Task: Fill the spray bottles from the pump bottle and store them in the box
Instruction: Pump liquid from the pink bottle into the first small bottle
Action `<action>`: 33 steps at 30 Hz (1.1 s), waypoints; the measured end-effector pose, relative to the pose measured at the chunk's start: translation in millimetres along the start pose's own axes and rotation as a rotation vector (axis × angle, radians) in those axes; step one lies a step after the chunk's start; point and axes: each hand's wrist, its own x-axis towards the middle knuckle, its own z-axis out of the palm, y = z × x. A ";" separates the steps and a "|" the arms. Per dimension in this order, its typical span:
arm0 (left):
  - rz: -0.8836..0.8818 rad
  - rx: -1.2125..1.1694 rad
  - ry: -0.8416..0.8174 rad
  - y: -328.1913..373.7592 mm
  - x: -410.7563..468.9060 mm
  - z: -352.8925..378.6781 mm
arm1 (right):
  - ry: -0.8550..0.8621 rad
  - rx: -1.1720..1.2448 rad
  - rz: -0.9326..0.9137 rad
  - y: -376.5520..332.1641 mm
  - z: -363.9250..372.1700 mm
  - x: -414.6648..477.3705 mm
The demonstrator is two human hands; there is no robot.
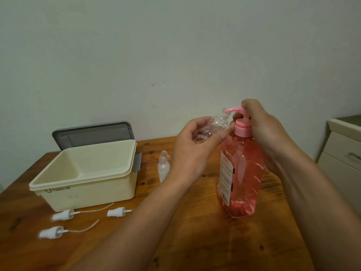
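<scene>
My left hand (193,151) pinches a tilted spray bottle (216,124) under the spout of the pump bottle (242,173), my right hand (261,130) curled round its pump (box (88,184) at nine o'clock).

Bare wall (175,45), wood table (195,241), cabinet (343,151)

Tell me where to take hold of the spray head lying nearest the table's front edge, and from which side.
Take the white spray head by its thick collar, coming from above with fingers across its width. It lies on its side on the table, so the collar's flanks are free, while the thin dip tube trailing to the right would bend.
</scene>
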 end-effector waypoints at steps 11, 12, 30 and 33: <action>-0.002 -0.003 0.000 0.1 -0.3 1.1 | 0.005 -0.019 0.002 -1.0 -0.3 -1.3; -0.003 -0.010 0.000 0.0 -0.4 0.8 | 0.000 -0.010 0.004 -1.2 -0.6 -1.3; 0.003 0.018 0.008 -0.6 0.4 0.3 | 0.017 -0.015 0.005 0.4 0.3 -0.4; 0.003 0.007 0.009 -0.2 0.1 -0.5 | 0.005 -0.023 -0.010 -0.5 0.3 -0.2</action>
